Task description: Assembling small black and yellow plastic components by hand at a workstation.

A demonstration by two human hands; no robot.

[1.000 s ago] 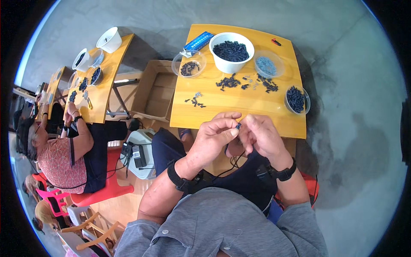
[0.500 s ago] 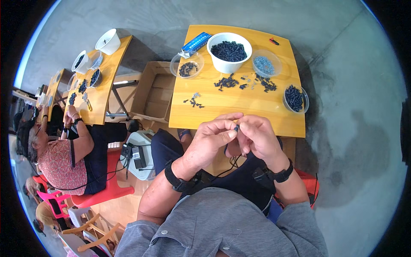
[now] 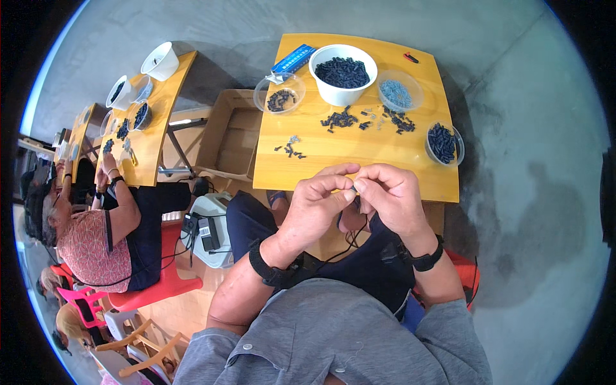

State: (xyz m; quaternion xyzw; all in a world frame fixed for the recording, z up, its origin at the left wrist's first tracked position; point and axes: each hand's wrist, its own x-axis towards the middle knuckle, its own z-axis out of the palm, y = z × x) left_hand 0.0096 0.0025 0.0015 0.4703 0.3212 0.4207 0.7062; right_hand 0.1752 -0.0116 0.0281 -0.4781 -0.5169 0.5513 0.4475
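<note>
My left hand (image 3: 319, 197) and my right hand (image 3: 390, 194) meet fingertip to fingertip just off the table's near edge. Between the pinched thumbs and forefingers is a small black part (image 3: 354, 188), mostly covered by the fingers. Both hands are closed on it. On the yellow table (image 3: 359, 170) ahead stands a white tub (image 3: 340, 96) full of small black cylindrical parts. Loose black parts (image 3: 340, 119) lie in front of it. A clear bowl (image 3: 399, 90) holds small silvery pieces. Another clear bowl (image 3: 444, 144) at the right edge is filled with black parts.
A shallow clear bowl (image 3: 280, 96) and a blue box (image 3: 294, 59) are at the table's left. A red-and-black tool (image 3: 411, 58) lies at the back right. A cardboard box (image 3: 226, 135) stands left of the table. Another person (image 3: 96, 237) works at a neighbouring table.
My right hand has turned slightly, and its fingers now cover more of the black part. Both hands stay together in nearly the same place.
</note>
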